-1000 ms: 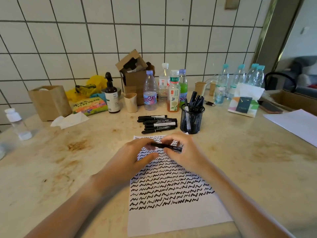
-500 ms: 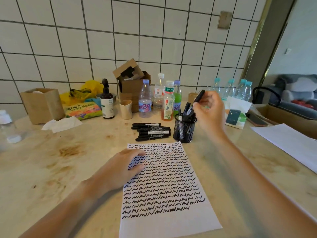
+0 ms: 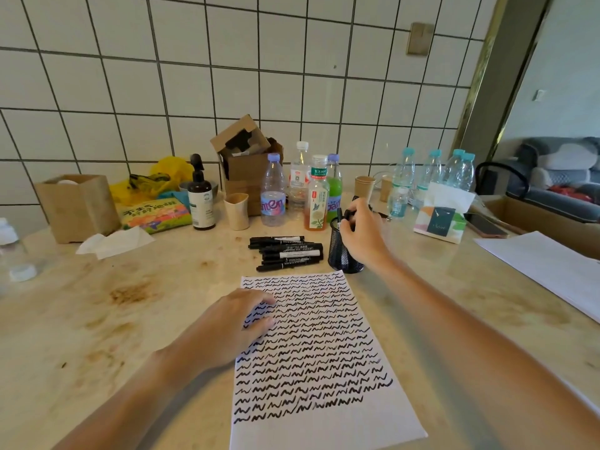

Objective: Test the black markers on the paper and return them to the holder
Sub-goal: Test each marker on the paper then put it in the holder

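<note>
At nine o'clock on the table [image 3: 97,319] you have a cardboard box [image 3: 78,207], with a crumpled tissue [image 3: 113,243] in front of it. Just right sit a colourful packet [image 3: 156,214] with Chinese writing too small to read and a dark pump bottle [image 3: 201,199]. Your left hand [image 3: 233,323] lies flat, fingers relaxed, on the left edge of the paper [image 3: 318,358], which is covered in rows of black squiggles. At twelve o'clock from the paper lies a pile of black markers [image 3: 285,253]; behind it a clear bottle [image 3: 273,196] reads "ganten". Your right hand [image 3: 360,232] curls over the mesh holder [image 3: 339,251], fingers round a marker [image 3: 340,214] standing in it. At two o'clock, a tissue pack [image 3: 440,219] reads "TISSUE".
</note>
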